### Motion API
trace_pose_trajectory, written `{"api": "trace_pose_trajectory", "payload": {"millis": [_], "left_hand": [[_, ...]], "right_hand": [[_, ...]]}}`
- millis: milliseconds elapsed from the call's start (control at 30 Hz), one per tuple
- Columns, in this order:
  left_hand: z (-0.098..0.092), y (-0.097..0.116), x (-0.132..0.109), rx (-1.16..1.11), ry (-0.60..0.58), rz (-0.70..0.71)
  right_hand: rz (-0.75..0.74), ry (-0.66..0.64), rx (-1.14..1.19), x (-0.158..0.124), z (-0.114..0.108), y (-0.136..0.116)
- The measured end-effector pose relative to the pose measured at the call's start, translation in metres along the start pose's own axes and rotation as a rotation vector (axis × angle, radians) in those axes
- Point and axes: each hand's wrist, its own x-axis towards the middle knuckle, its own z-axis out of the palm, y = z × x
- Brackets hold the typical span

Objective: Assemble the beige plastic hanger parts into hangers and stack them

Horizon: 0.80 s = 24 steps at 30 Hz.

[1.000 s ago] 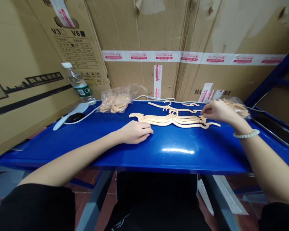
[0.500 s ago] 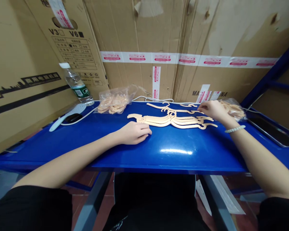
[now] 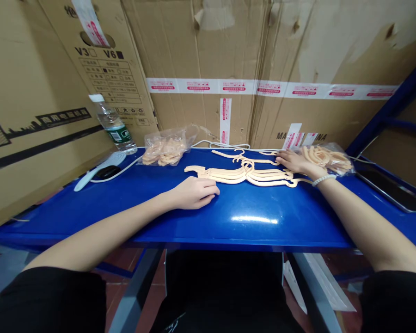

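My left hand (image 3: 196, 193) rests on the blue tabletop with its fingers loosely bent and the thumb a little apart; nothing shows in it. It lies against the left end of a row of peach-coloured clothes hangers (image 3: 225, 175), nested together with their hooks bunched in the middle. Behind the row is a separate hanger (image 3: 258, 160). Over its right end, my right hand (image 3: 293, 162) reaches with fingers spread, palm down, the fingertips touching or just above it. Another peach piece (image 3: 267, 153) lies farther back, partly hidden by that hand.
Clear plastic bags of peach parts lie at left (image 3: 166, 150) and right (image 3: 327, 157). A water bottle (image 3: 116, 129), a pale-blue brush (image 3: 100, 169) and a black mouse (image 3: 109, 172) are at far left. A phone (image 3: 393, 189) lies far right. Cardboard (image 3: 201, 55) stands behind.
My right hand has moved left and its fingers have spread out over the separate hanger's right end. My left hand stays in place.
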Motion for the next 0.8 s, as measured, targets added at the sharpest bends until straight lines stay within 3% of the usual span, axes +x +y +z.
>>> {"api": "trace_pose_trajectory", "payload": {"millis": [333, 800], "left_hand": [[0.000, 0.000, 0.000, -0.009, -0.007, -0.009], [0.001, 0.000, 0.000, -0.025, -0.002, -0.007]], "right_hand": [[0.103, 0.100, -0.049, -0.007, -0.007, -0.006], [0.167, 0.353, 0.124, -0.009, -0.009, -0.011]]}}
